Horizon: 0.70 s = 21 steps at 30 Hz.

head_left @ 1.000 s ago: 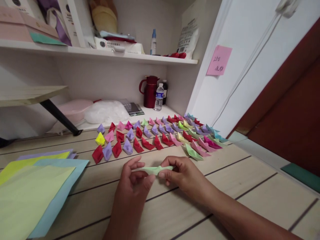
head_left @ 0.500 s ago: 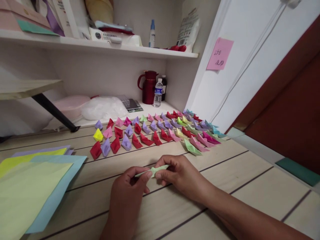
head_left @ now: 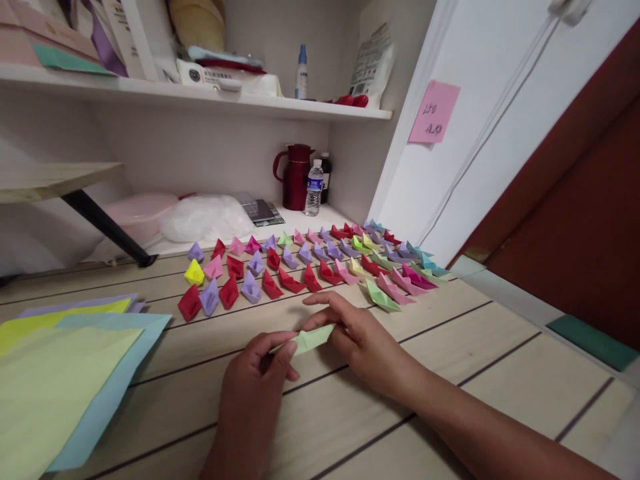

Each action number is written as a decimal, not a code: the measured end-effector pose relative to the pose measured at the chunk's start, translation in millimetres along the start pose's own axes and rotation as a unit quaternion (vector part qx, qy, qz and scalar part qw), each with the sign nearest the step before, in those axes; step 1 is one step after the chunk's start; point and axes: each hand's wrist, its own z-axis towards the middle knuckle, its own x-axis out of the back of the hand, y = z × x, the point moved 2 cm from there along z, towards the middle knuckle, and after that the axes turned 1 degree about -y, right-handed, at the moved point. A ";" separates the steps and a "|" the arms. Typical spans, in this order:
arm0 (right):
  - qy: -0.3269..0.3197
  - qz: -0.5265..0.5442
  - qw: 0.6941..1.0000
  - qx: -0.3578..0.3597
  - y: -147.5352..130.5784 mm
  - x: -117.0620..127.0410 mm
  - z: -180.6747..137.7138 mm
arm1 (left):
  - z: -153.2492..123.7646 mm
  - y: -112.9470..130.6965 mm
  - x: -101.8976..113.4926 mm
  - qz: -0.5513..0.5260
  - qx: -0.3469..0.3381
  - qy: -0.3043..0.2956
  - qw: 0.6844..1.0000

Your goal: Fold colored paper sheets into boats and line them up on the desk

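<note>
A light green folded paper boat (head_left: 314,339) is in front of me, just above the table. My left hand (head_left: 263,373) pinches its left end between thumb and index finger. At the boat's right end, my right hand (head_left: 357,337) keeps hold with the thumb and a bent finger, while its index finger is lifted and points left over the boat. Beyond my hands stand rows of small paper boats in red, purple, pink, yellow, green and blue. The closest are a light green boat (head_left: 383,296) and a red boat (head_left: 313,278).
Coloured paper sheets (head_left: 65,373) lie at the left on the wooden table (head_left: 190,400). Behind the boats are a dark red jug (head_left: 296,177), a water bottle (head_left: 314,188) and a plastic bag (head_left: 207,219). A black leg (head_left: 107,227) supports a small wooden shelf.
My right index finger has lifted off the boat, and the right thumb has drawn back to its right end, exposing more of its side. The left hand keeps its pinch.
</note>
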 end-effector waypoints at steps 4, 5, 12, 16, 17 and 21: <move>0.043 -0.064 0.996 0.037 1.0 5.0 1.0 | 7.4 -11.1 0.6 0.047 -0.050 -0.021 0.997; 0.045 -0.072 0.995 0.046 1.5 5.4 1.3 | 9.6 -13.0 1.4 0.072 -0.065 -0.020 0.995; -0.024 -0.133 0.987 0.085 7.5 2.8 3.5 | 14.0 -16.1 -2.0 0.291 -0.190 -0.044 0.937; -0.038 -0.130 0.988 0.079 8.7 2.2 4.4 | 12.8 -15.4 -4.4 0.324 -0.209 -0.041 0.922; -0.038 -0.127 0.988 0.075 8.2 2.1 4.5 | 12.9 -15.0 -4.6 0.325 -0.205 -0.044 0.922; -0.044 -0.113 0.990 0.074 3.4 1.0 4.7 | 13.3 -12.3 -4.8 0.339 -0.189 -0.053 0.920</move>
